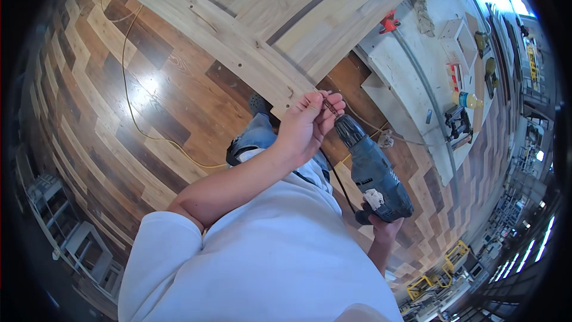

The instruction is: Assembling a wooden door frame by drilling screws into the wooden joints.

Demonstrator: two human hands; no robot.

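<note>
- Straight to the action: had the left hand [311,118] up at the nose of the power drill [378,173], thumb and fingertips pinched round a slim, dark bit [331,107].
- Gripped the power drill from beneath with the right hand [387,228], near the rear end; could not make out the fingers, mostly hidden behind the casing.
- Held the whole tool aslant over the wood-patterned floor [173,92], just right of the legs, chuck [350,131] angled up to meet the pinch.
- Looked, on this view, like the bit-handling step — seating the bit or checking its fit. Could not tell whether clamped or loose.
- Called next, most likely, for lining the bit up straight with the chuck, steadying the drill and tightening; called too for care with the trigger, with bare fingertips so near.
- Had a pale wooden panel [220,30] lying just ahead, its near corner partly behind the left hand.
- Spotted off to the right a white-topped bench [390,65], with a red clamp [390,22] and a yellowish bottle [468,100]; on the left, a yellow cord [173,141] looping across the boards.
</note>
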